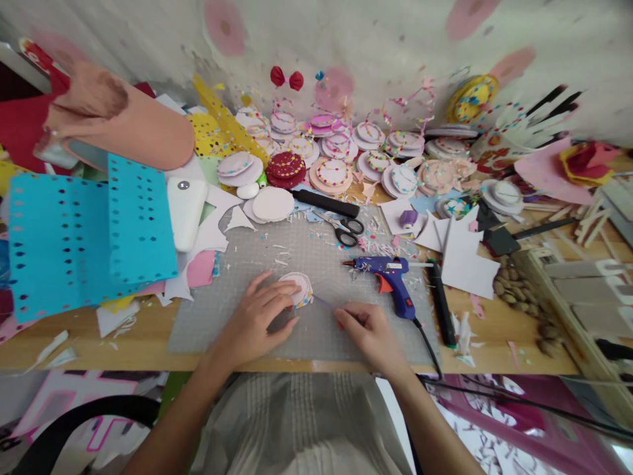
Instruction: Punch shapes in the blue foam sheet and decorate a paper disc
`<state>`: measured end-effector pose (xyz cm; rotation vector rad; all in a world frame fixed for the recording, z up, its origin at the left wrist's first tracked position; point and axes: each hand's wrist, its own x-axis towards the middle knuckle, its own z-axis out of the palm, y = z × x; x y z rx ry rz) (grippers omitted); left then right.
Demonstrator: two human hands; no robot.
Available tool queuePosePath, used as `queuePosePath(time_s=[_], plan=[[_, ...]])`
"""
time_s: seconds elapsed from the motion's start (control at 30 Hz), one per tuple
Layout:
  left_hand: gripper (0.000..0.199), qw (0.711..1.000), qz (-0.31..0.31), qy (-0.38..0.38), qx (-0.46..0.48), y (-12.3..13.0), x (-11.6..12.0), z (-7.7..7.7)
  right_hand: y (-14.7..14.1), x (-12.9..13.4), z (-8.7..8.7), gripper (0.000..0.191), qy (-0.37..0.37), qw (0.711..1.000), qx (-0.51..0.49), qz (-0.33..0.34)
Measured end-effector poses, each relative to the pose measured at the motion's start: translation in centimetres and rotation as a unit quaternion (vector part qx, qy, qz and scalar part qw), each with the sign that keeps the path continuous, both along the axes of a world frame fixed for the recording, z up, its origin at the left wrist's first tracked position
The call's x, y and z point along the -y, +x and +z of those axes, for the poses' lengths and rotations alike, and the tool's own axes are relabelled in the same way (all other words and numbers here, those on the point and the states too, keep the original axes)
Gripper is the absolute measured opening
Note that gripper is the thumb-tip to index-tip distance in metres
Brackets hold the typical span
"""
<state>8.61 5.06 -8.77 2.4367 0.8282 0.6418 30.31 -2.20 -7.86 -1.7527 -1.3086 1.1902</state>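
A small white round piece [299, 290] with coloured dots along its lower edge lies on the grey cutting mat [208, 330]. The fingertips of my left hand [262, 314] rest on its left side, with the fingers spread and the thumb apart. My right hand [364, 328] is closed around a thin tool [324, 302], whose tip points left to the edge of the round piece. Right of that, a blue glue gun [390, 267] lies on its side. Black-handled scissors [349, 231] lie above the hands.
Small decorated paper hats [333, 173] stand in rows at the back. Blue dotted sheets [89, 237], a pink roll [143, 125] and a white phone-like object [185, 214] lie left. A black marker [441, 303], white paper scraps [467, 257] and a cable [429, 346] are on the right.
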Motion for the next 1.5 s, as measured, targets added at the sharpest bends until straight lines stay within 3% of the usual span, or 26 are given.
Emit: queuePosePath(time_s=[0.3, 0.6, 1.0, 1.33, 1.5], plan=[[0.011, 1.000, -0.010, -0.005, -0.019, 0.0, -0.1, 0.1, -0.2, 0.0, 0.1, 0.039, -0.015, 1.000, 0.007, -0.002], [0.039, 0.997, -0.034, -0.002, -0.068, 0.3, -0.4, 0.3, -0.3, 0.2, 0.0, 0.039, -0.013, 1.000, 0.028, 0.005], [0.039, 0.993, -0.040, 0.027, -0.103, 0.6, 0.0, 0.6, -0.1, 0.2, -0.3, 0.037, -0.031, 0.999, 0.002, -0.014], [0.042, 0.995, -0.030, -0.028, -0.088, 0.9, -0.2, 1.1, -0.1, 0.4, 0.1, 0.037, -0.009, 0.995, -0.060, -0.078], [0.037, 0.995, -0.020, -0.017, -0.099, 1.4, -0.1, 1.6, 0.0, 0.5, -0.2, 0.037, -0.004, 0.994, -0.067, -0.085]])
